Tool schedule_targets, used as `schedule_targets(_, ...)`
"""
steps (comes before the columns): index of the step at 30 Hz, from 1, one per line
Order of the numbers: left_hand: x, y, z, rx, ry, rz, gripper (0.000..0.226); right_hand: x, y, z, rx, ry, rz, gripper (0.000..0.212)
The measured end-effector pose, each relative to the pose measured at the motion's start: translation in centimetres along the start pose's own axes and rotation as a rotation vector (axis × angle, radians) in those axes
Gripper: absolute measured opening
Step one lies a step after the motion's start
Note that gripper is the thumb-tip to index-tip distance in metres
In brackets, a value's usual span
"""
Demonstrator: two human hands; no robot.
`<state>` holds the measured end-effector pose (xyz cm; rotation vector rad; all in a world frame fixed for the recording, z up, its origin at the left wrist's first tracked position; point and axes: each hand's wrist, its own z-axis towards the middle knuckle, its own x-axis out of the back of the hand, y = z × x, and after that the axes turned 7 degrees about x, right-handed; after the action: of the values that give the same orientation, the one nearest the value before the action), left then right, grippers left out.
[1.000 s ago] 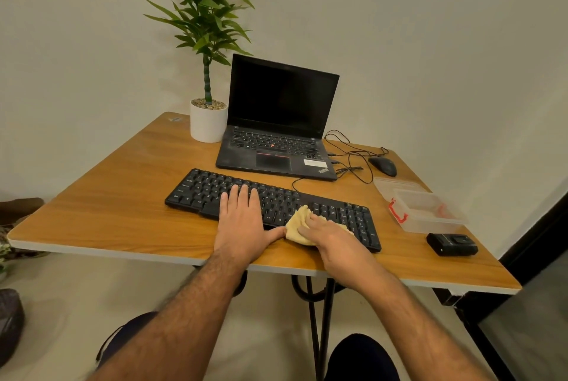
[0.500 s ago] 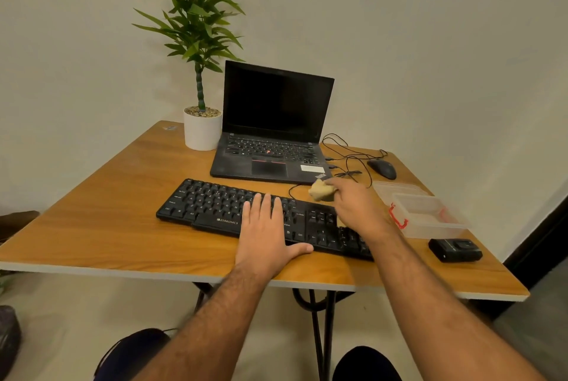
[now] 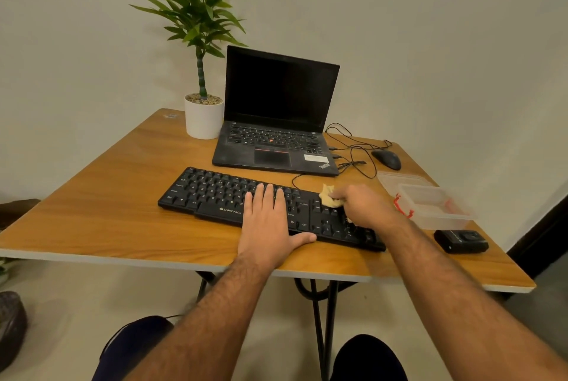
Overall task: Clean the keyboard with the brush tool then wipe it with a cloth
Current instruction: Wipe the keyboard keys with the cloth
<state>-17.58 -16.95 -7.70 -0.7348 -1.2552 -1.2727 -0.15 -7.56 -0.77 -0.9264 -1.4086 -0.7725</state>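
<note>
Left hand flat on keyboard. Right hand grips yellow cloth on keyboard's right end, wooden table.

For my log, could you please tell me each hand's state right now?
Left hand: open, flat on the keyboard.
Right hand: holding the cloth.

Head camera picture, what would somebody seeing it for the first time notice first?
Two bare forearms reach to a black keyboard near the front of a wooden table. The left hand lies flat on its middle, while the right hand holds a yellowish cloth over its right end. Behind stand a dark-screened laptop and, left of it, a potted plant.
</note>
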Motion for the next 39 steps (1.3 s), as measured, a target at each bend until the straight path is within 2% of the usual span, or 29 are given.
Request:
schedule_targets(4,0.0,0.1,0.1,0.004,-0.014,0.005,0.119,0.1,-0.3,-1.2,-0.069,-0.012,-0.038,0.055)
schedule_targets(9,0.0,0.1,0.0,0.008,0.001,0.014,0.119,-1.8,-2.8,-2.2,-0.066,0.094,-0.122,0.037)
schedule_targets(12,0.0,0.1,0.0,0.008,0.001,0.005,0.119,-1.9,-3.1,-2.5,-0.035,0.089,-0.082,0.043)
schedule_targets(16,0.1,0.2,0.0,0.008,0.002,0.006,0.118,-1.4,-1.5,-2.3,0.008,0.142,0.111,0.049)
schedule_targets(19,-0.1,0.2,0.1,0.014,-0.002,0.009,0.117,-2.3,-1.0,-2.2,0.03,0.087,0.165,0.05)
schedule_targets(24,-0.3,0.1,0.2,0.017,0.004,0.019,0.116,-3.1,-3.0,-1.5,0.136,0.134,0.154,0.048)
schedule_targets(29,-0.2,0.0,0.1,0.022,0.005,0.02,0.116,-2.8,-2.4,-2.0,0.244,0.029,0.137,0.053)
schedule_targets(34,-0.3,0.1,0.2,0.025,-0.006,0.019,0.116,-2.6,-2.1,-1.8,0.153,0.088,0.145,0.049)
schedule_targets(39,-0.2,0.1,0.2,0.033,0.004,0.023,0.114,-3.2,-4.3,-1.6,0.224,0.077,0.089,0.051)
